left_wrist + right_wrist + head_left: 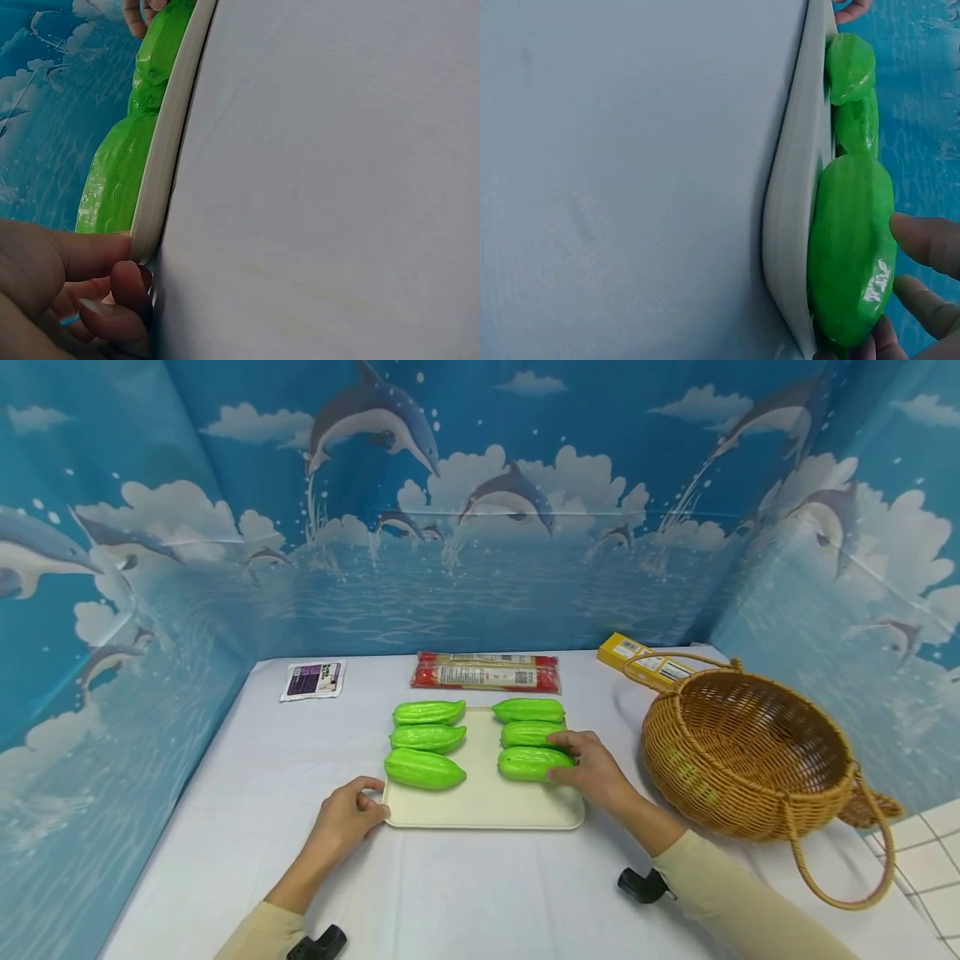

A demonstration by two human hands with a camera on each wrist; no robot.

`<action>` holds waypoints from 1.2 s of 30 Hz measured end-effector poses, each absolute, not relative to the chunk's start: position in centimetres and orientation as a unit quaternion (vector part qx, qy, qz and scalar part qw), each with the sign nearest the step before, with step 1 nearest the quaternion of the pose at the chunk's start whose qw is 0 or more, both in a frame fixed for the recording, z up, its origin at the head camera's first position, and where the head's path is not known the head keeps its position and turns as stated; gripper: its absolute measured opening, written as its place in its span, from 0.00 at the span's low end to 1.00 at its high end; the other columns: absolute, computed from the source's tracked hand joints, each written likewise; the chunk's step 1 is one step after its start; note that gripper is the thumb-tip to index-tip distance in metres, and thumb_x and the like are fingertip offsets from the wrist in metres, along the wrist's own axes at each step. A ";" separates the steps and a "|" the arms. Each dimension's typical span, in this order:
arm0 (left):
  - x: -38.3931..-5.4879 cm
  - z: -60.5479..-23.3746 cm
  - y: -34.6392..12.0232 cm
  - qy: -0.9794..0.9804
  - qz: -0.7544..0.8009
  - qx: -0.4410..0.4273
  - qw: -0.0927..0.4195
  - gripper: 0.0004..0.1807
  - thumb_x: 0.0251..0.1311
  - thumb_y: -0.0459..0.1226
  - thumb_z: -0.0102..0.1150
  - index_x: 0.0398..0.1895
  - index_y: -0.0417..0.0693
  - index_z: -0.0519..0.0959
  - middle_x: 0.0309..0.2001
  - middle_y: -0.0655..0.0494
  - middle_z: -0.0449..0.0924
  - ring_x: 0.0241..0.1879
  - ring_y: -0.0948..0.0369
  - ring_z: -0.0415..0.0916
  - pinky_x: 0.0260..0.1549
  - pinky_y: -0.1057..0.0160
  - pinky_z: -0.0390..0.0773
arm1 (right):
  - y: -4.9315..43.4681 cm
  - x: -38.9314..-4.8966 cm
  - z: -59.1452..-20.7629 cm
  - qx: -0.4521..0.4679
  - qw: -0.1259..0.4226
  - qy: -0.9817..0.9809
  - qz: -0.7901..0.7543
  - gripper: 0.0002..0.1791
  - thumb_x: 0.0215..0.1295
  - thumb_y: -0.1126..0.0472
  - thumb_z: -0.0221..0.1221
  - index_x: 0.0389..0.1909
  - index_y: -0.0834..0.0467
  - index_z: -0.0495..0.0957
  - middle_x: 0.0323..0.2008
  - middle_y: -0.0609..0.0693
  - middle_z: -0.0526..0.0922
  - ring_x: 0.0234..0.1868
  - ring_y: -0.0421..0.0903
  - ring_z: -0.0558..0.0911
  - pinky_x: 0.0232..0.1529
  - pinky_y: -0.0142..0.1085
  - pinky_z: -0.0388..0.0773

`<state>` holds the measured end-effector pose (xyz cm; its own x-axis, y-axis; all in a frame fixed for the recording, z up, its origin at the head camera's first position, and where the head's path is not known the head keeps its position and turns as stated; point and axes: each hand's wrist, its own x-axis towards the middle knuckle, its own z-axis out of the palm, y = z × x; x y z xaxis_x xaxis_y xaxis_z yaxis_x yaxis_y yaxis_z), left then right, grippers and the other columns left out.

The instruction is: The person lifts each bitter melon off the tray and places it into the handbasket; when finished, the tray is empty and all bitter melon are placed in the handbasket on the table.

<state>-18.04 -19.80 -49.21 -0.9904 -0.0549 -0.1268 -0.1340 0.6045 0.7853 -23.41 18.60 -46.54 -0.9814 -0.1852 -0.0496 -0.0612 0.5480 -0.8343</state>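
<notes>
A cream tray (480,806) lies on the white cloth, with green ridged gourds in two columns of three. My left hand (348,814) pinches the tray's front left corner; in the left wrist view its fingers (97,255) meet the rim. On the left of the tray, the front gourd (424,769) lies close to that hand. My right hand (592,767) holds the right end of the front right gourd (528,764), thumb on the near side and fingers on the far side. In the right wrist view this gourd (851,247) sits against the tray wall.
A wicker basket (720,785) with handles stands tilted at the right. Behind the tray lie red-and-clear packets (486,675), with a yellow box (645,660) to their right and a small purple-and-white packet (313,681) to their left. A dolphin-print curtain (480,585) encloses the table.
</notes>
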 end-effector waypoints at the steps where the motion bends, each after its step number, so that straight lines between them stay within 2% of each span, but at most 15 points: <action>1: -18.0 -49.2 -19.8 0.895 0.441 -0.053 0.045 0.20 0.59 0.31 0.67 0.56 0.41 0.80 0.24 0.54 0.76 0.21 0.60 0.72 0.24 0.63 0.70 | 18.6 -23.4 -46.7 -0.069 0.064 0.879 -0.467 0.29 0.60 0.65 0.70 0.62 0.64 0.76 0.59 0.64 0.70 0.58 0.60 0.72 0.59 0.53 0.71; 5: -18.0 -49.3 -19.8 0.896 0.438 -0.051 0.043 0.20 0.59 0.31 0.67 0.56 0.41 0.80 0.25 0.54 0.76 0.21 0.60 0.72 0.24 0.63 0.70 | 18.4 -23.5 -47.1 -0.068 0.058 0.887 -0.453 0.30 0.58 0.65 0.72 0.63 0.64 0.77 0.56 0.64 0.70 0.56 0.58 0.72 0.60 0.54 0.69; 13: -18.0 -49.3 -19.9 0.895 0.441 -0.052 0.046 0.21 0.59 0.32 0.68 0.56 0.41 0.79 0.25 0.54 0.76 0.21 0.60 0.72 0.24 0.63 0.70 | 18.1 -23.6 -47.4 -0.049 0.068 0.899 -0.431 0.31 0.56 0.63 0.74 0.63 0.62 0.78 0.53 0.63 0.72 0.58 0.58 0.72 0.65 0.56 0.67; 20: -18.1 -49.3 -19.8 0.893 0.444 -0.052 0.046 0.20 0.58 0.31 0.67 0.56 0.41 0.80 0.25 0.55 0.76 0.21 0.60 0.72 0.24 0.63 0.70 | 18.2 -23.4 -46.8 -0.053 0.074 0.900 -0.427 0.30 0.58 0.62 0.73 0.62 0.61 0.79 0.50 0.60 0.72 0.51 0.54 0.72 0.56 0.49 0.70; 25: -18.3 -49.3 -19.6 0.894 0.444 -0.045 0.044 0.20 0.58 0.32 0.67 0.55 0.42 0.80 0.26 0.55 0.76 0.21 0.60 0.73 0.25 0.63 0.71 | 18.4 -22.9 -45.7 -0.054 0.070 0.903 -0.421 0.29 0.58 0.62 0.73 0.61 0.61 0.78 0.49 0.60 0.72 0.50 0.55 0.72 0.48 0.45 0.71; 31: -18.3 -49.3 -19.8 0.895 0.441 -0.050 0.045 0.20 0.58 0.31 0.67 0.55 0.42 0.80 0.25 0.55 0.76 0.21 0.60 0.73 0.25 0.63 0.70 | 18.4 -22.0 -44.0 -0.068 0.071 0.905 -0.413 0.29 0.59 0.58 0.73 0.62 0.59 0.78 0.53 0.59 0.74 0.52 0.56 0.74 0.46 0.44 0.73; 36: -18.2 -49.2 -19.9 0.894 0.443 -0.051 0.046 0.20 0.58 0.31 0.67 0.56 0.42 0.80 0.26 0.55 0.76 0.21 0.60 0.73 0.25 0.63 0.70 | 18.6 -20.7 -41.7 -0.100 0.049 0.909 -0.402 0.28 0.59 0.55 0.72 0.59 0.59 0.79 0.56 0.58 0.75 0.53 0.57 0.75 0.45 0.43 0.75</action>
